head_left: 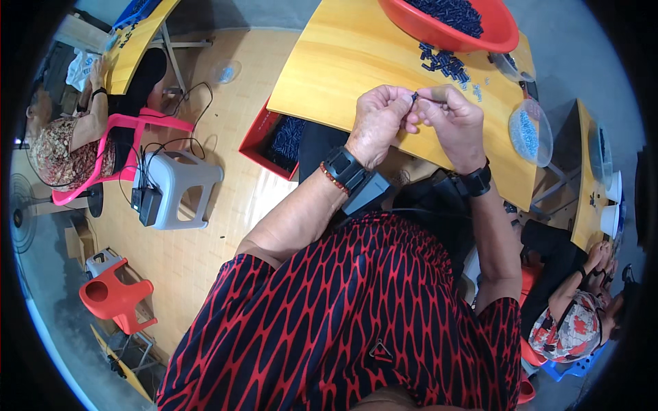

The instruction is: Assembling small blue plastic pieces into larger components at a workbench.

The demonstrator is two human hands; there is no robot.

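My left hand and my right hand meet fingertip to fingertip over the near edge of the yellow table. Between the left thumb and forefinger is pinched a small dark tube-shaped part, mostly covered by the fingers. At its end, the right thumb and forefinger are pressed together; whatever they hold is too small to make out. Beyond the hands lies a loose pile of short dark tubes. Several tiny clear pieces are scattered just nearer than that pile.
A red basin of dark tubes stands at the table's far side. A clear bowl with pale blue bits sits right. Below the table's left edge is a red crate. A grey stool and cables are left; people sit on both sides.
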